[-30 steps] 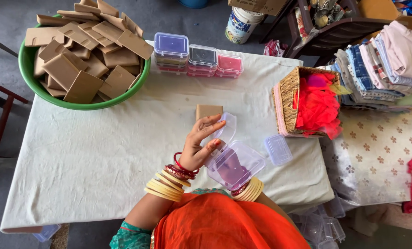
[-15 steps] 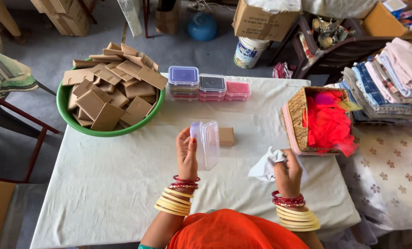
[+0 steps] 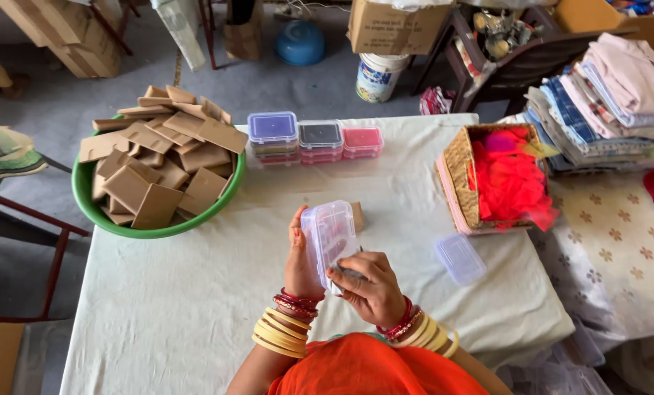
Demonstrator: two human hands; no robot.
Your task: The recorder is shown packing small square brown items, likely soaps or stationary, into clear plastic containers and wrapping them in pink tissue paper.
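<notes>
— Two hands are raised above the white-clothed table (image 3: 195,307), and one clear plastic box (image 3: 330,235) is held between them, over the near middle of the table.

— How is the left hand (image 3: 300,257) set?

— It is held upright, wrist below and fingers pointing up, and the box's left edge is gripped by it. Stacked yellow and red bangles are seen on that wrist.

— And the right hand (image 3: 371,287)?

— It is brought in from the lower right, knuckles up and fingers curled. The box's lower right corner is pinched, and something pale is pressed under the fingers; what it is cannot be told. Bangles are worn on this wrist too.

— Is the box shut?

— That cannot be told. It is tilted on edge, its broad ribbed face turned towards the camera.

— What is seen around it?

— A small tan block (image 3: 356,216) is half hidden just behind the box. A clear lid or tray (image 3: 460,258) is laid flat to the right, near a wicker basket (image 3: 455,164) filled with red fabric (image 3: 508,179). Three stacks of small lidded boxes (image 3: 314,140) are lined up at the far edge, and a green tub (image 3: 85,201) heaped with tan cardboard pieces (image 3: 158,164) is set at the far left corner. Folded clothes (image 3: 605,102) are piled on the neighbouring table.
</notes>
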